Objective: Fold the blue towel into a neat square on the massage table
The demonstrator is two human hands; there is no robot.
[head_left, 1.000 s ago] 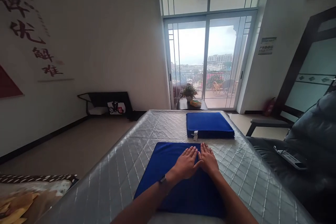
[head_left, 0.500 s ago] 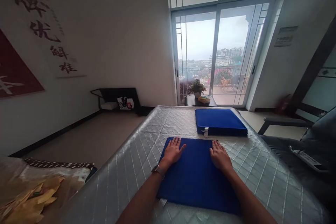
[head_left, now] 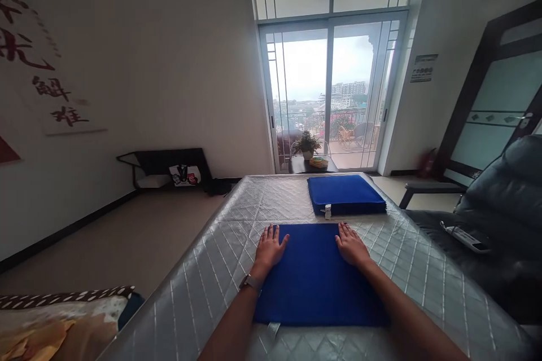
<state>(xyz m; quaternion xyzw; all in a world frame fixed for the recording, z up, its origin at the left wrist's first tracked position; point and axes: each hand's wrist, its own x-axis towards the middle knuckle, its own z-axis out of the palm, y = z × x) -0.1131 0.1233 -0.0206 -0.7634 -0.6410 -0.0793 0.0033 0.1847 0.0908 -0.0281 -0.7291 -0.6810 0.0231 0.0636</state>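
A flat blue fabric piece (head_left: 317,282) lies on the quilted silver table cover (head_left: 212,271), a small white tag showing at its near left edge. My left hand (head_left: 270,248) rests flat on its far left corner, fingers stretched out and thumb apart. At the far right corner, my right hand (head_left: 351,245) lies flat too, fingers extended over the edge. Whether the blue piece is folded cannot be made out. Just beyond it sits a stack of blue fabric pieces (head_left: 347,192) with a white tag hanging at its front.
A dark armchair (head_left: 499,220) holding a power strip (head_left: 466,237) stands at the right. Behind the table are a small black stand with a potted plant (head_left: 307,144) and a sliding glass door (head_left: 328,96). A low black bench (head_left: 173,161) is along the left wall.
The view has turned to the right, so the scene sits further left. Both hands stay flat on the blue fabric piece, which looks squarer to me.
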